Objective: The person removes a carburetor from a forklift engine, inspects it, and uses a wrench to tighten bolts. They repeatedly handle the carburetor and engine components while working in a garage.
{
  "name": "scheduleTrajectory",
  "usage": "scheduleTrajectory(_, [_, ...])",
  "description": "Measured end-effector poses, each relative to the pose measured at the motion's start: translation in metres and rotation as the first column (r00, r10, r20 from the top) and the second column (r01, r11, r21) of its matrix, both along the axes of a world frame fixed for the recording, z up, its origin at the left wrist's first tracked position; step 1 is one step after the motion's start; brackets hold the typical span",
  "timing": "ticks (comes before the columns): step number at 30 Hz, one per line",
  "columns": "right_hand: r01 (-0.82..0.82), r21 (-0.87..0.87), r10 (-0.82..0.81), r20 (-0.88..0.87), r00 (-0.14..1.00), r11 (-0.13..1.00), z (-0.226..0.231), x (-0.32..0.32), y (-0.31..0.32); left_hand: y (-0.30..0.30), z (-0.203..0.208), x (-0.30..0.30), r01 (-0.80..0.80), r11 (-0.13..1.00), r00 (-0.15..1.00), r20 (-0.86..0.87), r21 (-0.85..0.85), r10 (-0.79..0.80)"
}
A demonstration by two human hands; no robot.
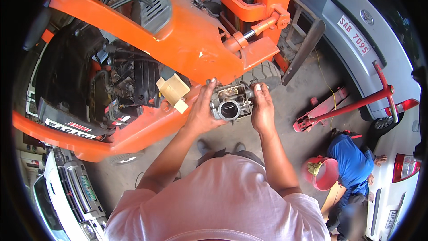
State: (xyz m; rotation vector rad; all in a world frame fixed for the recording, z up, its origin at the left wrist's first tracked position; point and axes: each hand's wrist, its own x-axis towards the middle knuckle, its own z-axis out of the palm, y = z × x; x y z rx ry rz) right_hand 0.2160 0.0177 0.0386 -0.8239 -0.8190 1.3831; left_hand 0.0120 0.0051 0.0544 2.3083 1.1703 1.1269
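Note:
A metal carburetor (232, 93) is held up in front of me between both hands, its round bore facing me. My left hand (201, 112) grips its left side, thumb toward the top edge. On the opposite side my right hand (263, 112) closes around the body, the thumb near the upper corner. Some fingers of both hands are hidden. Left of my left hand, an open cardboard box (174, 88) rests on the frame of an orange forklift (191, 40). The forklift's engine bay (127, 78) lies exposed farther left.
A red floor jack (321, 109) with a long handle stands at right. Beyond it is a silver van (330, 9). A red bucket (325, 174) with a yellow cloth sits near a crouching person in blue (350, 163), beside a white car (385, 174). Another white vehicle (62, 192) is lower left.

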Motion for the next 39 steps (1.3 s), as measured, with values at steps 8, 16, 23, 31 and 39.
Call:
scheduleTrajectory(8, [0.008, -0.183, -0.017, -0.048, 0.999, 0.983, 0.003, -0.005, 0.007, 0.013, -0.007, 0.004, 0.004, 0.985, 0.993, 0.118, -0.175, 0.017])
scheduleTrajectory(16, [-0.021, -0.200, 0.028, 0.035, 0.999, 0.980, 0.002, -0.005, 0.006, 0.004, -0.013, -0.003, -0.059, 0.993, 0.998, 0.019, -0.106, 0.062])
scheduleTrajectory(23, [-0.061, -0.068, 0.059, -0.038, 0.998, 0.996, -0.004, -0.007, 0.007, -0.004, -0.006, -0.009, -0.066, 0.995, 0.998, -0.025, -0.078, 0.064])
scheduleTrajectory(31, [-0.084, -0.131, 0.078, -0.051, 0.996, 0.988, -0.018, -0.013, 0.013, -0.005, -0.005, -0.014, -0.089, 0.988, 0.996, -0.031, -0.129, 0.086])
scheduleTrajectory(39, [-0.106, -0.165, 0.069, -0.217, 0.974, 0.981, -0.038, -0.018, 0.014, -0.009, 0.000, -0.013, -0.100, 0.982, 0.994, -0.062, -0.160, 0.091])
